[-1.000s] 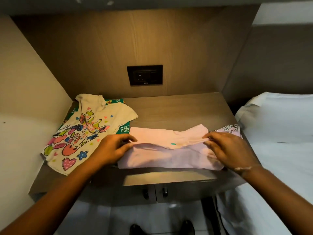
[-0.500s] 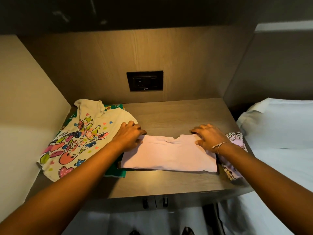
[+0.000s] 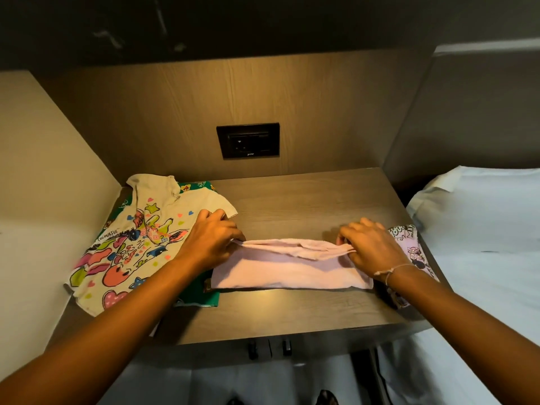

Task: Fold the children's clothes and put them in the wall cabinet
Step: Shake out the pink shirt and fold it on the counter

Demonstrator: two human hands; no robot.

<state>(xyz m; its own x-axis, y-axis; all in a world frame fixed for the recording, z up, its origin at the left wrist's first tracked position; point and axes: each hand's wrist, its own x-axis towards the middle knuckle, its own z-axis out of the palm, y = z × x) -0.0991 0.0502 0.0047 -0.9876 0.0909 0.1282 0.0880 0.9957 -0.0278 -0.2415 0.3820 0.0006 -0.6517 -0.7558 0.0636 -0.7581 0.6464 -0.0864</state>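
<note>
A pale pink garment (image 3: 289, 270) lies folded into a wide band on the wooden counter (image 3: 306, 200). My left hand (image 3: 209, 238) pinches its far left corner and my right hand (image 3: 371, 247) pinches its far right corner, lifting the far edge slightly. To the left lies a cream shirt with a colourful print (image 3: 128, 247), spread flat over a green garment (image 3: 201, 296). A pink printed garment (image 3: 412, 247) shows behind my right hand at the counter's right edge.
A black wall socket (image 3: 248, 140) sits in the wooden back panel. A white bed (image 3: 482, 244) adjoins the counter on the right. A beige wall (image 3: 38, 171) closes the left side. Cabinet door handles (image 3: 268, 347) show below the counter's front edge.
The pink garment was folded away from me and pressed flat. Now both hands have gripped its far corners and raised that edge off the folded band.
</note>
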